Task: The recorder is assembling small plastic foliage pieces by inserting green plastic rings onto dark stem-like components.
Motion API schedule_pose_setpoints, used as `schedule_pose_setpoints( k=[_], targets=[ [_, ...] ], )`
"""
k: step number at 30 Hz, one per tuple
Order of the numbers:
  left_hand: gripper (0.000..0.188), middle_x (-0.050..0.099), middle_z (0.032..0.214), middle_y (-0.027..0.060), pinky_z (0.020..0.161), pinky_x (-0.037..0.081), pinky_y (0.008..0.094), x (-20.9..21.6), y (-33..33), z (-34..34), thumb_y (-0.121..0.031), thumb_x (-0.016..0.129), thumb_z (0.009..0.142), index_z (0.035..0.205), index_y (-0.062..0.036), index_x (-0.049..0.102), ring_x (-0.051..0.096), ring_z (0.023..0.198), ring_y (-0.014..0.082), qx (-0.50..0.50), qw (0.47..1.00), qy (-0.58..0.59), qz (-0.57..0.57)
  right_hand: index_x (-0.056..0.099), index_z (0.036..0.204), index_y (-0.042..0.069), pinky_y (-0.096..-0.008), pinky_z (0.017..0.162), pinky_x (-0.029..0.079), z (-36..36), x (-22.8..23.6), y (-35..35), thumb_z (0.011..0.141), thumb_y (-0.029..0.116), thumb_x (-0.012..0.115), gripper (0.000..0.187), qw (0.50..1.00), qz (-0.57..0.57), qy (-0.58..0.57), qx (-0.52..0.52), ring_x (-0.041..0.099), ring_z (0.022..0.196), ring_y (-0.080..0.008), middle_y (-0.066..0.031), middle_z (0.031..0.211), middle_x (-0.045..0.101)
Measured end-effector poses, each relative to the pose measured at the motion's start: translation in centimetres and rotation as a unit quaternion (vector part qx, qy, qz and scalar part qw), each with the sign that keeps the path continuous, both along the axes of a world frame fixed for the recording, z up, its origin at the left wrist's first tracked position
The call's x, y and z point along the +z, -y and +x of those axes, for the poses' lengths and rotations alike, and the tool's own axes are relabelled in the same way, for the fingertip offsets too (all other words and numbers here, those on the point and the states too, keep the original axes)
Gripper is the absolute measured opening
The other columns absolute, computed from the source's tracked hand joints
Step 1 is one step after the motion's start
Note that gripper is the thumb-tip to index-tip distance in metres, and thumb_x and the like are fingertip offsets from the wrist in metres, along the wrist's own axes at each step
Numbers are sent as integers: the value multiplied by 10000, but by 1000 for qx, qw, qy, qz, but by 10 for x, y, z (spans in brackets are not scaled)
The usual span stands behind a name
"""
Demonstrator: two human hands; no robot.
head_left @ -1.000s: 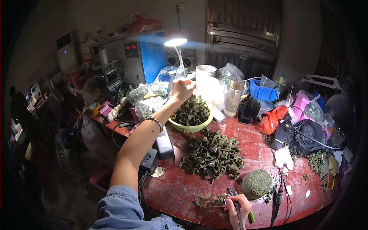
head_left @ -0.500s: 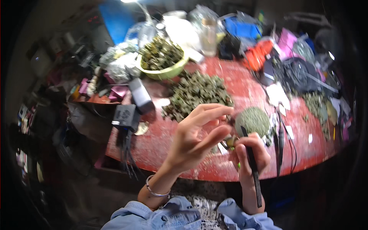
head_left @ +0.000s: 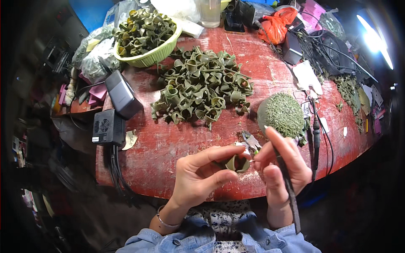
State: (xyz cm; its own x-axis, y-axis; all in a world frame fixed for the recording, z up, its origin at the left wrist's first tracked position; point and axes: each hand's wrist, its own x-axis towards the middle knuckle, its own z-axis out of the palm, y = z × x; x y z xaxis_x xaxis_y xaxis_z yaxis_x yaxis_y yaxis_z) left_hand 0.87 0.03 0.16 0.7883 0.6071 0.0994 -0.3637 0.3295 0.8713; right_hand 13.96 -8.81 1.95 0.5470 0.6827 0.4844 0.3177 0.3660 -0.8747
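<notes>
Between the thumb and fingers of my left hand (head_left: 194, 175) is a small dark-green hollow piece (head_left: 242, 165), its round opening facing up. My right hand (head_left: 293, 162), close beside it, grips a long, thin, dark stick-like tool (head_left: 291, 194) that slants down past the palm. Just beyond the hands lies a small pair of pliers (head_left: 252, 141), partly covered by the right fingers. A rounded container of green granules (head_left: 284, 116) stands past the right hand. Similar hollow green pieces form a pile (head_left: 202, 86) on the worn red table (head_left: 143, 168).
A light-green basket (head_left: 152, 57) at far left holds more green pieces. Two dark boxes with cables, a black one (head_left: 109, 126) and a grey one (head_left: 123, 95), sit by the left edge. Dark cords (head_left: 315, 139), bags and an orange-red bag (head_left: 275, 28) crowd the right and back.
My left thumb and fingers, spread beside the right hand before, now hold the green piece upright, lower and nearer me. The right hand keeps the dark tool. The view has tilted downward.
</notes>
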Motion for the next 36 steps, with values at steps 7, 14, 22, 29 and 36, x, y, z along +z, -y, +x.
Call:
schedule_pose_setpoints(
  k=[7,14,22,29,36],
  targets=[
    [349,572,1054,158,805,464,273,-7,-10,5,45,585,771,1114,66,521,557,951,176,-20,1000,0,-8,528,977,-106,-209,456,398,2,-9,-7,832,262,569,397,998,27,-50,5,499,474,-107,-114,627,572],
    [229,645,853,125,696,468,256,7,-9,11,-92,631,757,928,61,631,590,791,157,32,990,-126,61,569,849,-50,-239,383,409,0,-20,-14,792,215,638,280,992,110,-47,24,518,384,-151,-89,586,606],
    [356,597,1021,128,783,467,263,-2,-18,9,66,567,765,1116,7,553,585,913,183,-48,985,-73,146,625,780,-27,-238,360,335,4,-23,-18,780,235,645,263,990,97,-50,86,473,370,-124,-53,512,566],
    [217,633,882,178,742,488,309,0,-12,13,-4,626,731,939,59,629,618,840,235,5,992,-77,103,602,864,-17,-233,360,308,0,-33,-16,791,216,639,247,992,118,25,23,452,368,-111,-52,504,551],
    [210,632,878,192,735,494,326,-6,-10,12,35,642,714,921,67,628,627,822,259,7,993,-60,103,585,885,-13,-238,381,317,-1,-27,-14,817,160,608,187,998,63,17,7,460,390,-111,-60,561,571]
  ],
)
